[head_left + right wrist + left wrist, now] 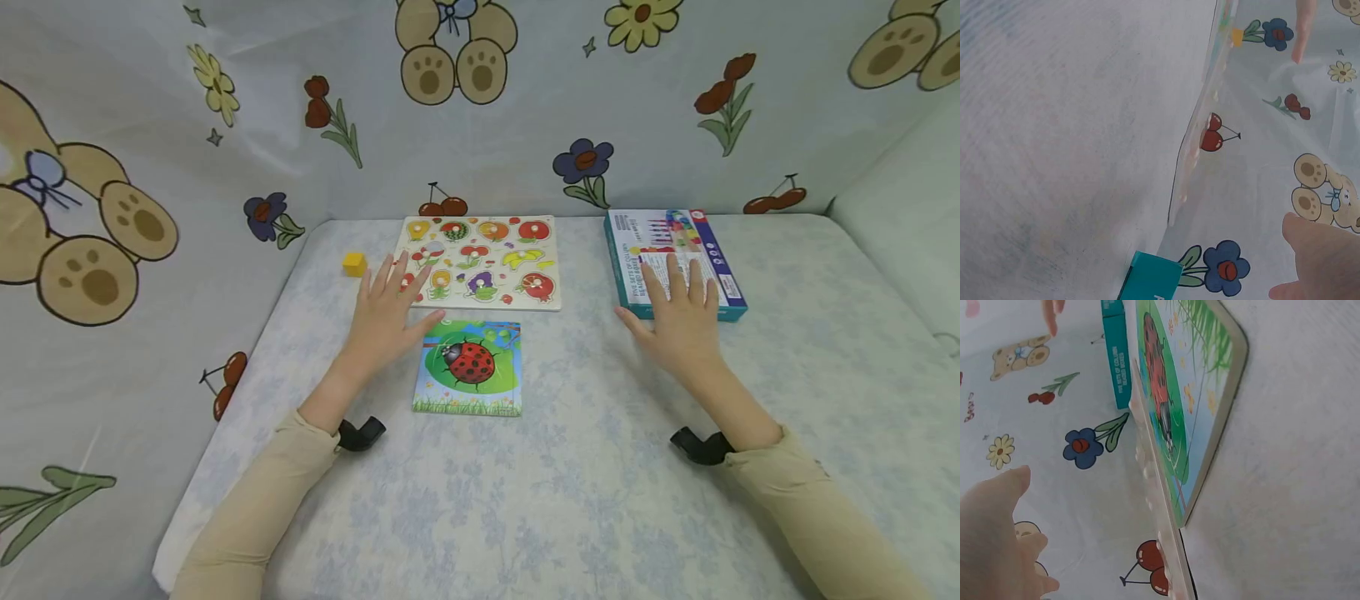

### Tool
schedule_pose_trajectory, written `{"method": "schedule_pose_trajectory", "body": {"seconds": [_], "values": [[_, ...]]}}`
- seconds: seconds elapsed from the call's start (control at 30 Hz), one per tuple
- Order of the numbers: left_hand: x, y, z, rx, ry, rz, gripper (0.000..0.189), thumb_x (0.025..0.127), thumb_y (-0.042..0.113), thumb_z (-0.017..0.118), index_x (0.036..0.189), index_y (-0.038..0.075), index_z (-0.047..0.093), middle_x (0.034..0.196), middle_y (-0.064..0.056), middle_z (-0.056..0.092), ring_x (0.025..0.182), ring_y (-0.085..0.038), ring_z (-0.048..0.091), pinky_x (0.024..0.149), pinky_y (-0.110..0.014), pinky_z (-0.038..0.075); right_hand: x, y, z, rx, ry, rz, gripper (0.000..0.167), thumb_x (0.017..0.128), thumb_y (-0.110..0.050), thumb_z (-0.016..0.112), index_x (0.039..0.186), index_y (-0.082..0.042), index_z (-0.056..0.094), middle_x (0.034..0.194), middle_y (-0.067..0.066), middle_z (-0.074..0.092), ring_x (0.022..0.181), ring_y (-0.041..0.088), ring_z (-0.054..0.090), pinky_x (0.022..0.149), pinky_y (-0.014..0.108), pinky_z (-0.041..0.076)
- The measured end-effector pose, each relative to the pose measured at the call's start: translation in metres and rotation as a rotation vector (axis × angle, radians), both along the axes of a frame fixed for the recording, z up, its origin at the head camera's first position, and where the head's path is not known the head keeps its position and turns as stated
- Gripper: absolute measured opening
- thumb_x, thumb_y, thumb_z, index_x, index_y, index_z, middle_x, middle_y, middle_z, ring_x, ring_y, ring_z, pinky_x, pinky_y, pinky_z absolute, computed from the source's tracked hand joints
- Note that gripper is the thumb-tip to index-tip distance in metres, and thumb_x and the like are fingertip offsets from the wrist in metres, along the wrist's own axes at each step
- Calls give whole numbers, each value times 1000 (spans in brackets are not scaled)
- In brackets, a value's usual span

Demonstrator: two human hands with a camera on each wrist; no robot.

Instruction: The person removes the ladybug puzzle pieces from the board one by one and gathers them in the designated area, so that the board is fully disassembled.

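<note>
Fruit board face (501, 276) seemingly head-view only

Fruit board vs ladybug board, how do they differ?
Size: fruit board is larger, ladybug board smaller.
Shape: fruit board is a wide rectangle, ladybug board nearer square.
Look: fruit board is white with many small pictures, ladybug board mostly green and blue with one big picture.
Shared: both lie flat on the table.

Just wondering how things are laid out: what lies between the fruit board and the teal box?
Only bare tabletop separates the fruit board from the teal box, as the head view shows.
</note>
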State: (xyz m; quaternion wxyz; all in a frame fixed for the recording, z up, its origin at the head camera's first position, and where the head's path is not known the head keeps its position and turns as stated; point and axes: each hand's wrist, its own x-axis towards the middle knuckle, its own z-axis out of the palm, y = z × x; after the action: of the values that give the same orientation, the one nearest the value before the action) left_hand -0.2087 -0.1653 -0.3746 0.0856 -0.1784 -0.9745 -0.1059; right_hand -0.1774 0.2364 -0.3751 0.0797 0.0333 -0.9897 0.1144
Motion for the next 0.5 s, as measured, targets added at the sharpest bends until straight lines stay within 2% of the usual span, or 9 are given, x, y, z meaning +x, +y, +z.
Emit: {"method": "schedule_pose_trajectory", "body": {"seconds": [0.33,0.43,0.5], "values": [[-8,0,-10,-8,-41,8,75,92,64,42,153,27,18,161,-13,9,150,-32,3,118,-57,2,-3,-6,-1,-11,13,34,78,93,-52,51,152,-10,22,157,27,9,145,48,0,112,69,3],[-9,1,-13,23,-45,-4,74,93,58,46,153,24,20,160,-16,12,149,-33,7,118,-57,5,-5,-17,-4,-24,5,71,76,92,-48,55,150,-8,26,155,28,15,144,49,6,112,68,6],[-9,0,-17,78,-57,-25,72,94,51,50,153,21,22,159,-17,15,148,-34,10,118,-57,6,-6,-26,-8,-48,8,117,73,92,-42,58,148,-6,30,153,28,21,143,49,12,112,68,11]]}}
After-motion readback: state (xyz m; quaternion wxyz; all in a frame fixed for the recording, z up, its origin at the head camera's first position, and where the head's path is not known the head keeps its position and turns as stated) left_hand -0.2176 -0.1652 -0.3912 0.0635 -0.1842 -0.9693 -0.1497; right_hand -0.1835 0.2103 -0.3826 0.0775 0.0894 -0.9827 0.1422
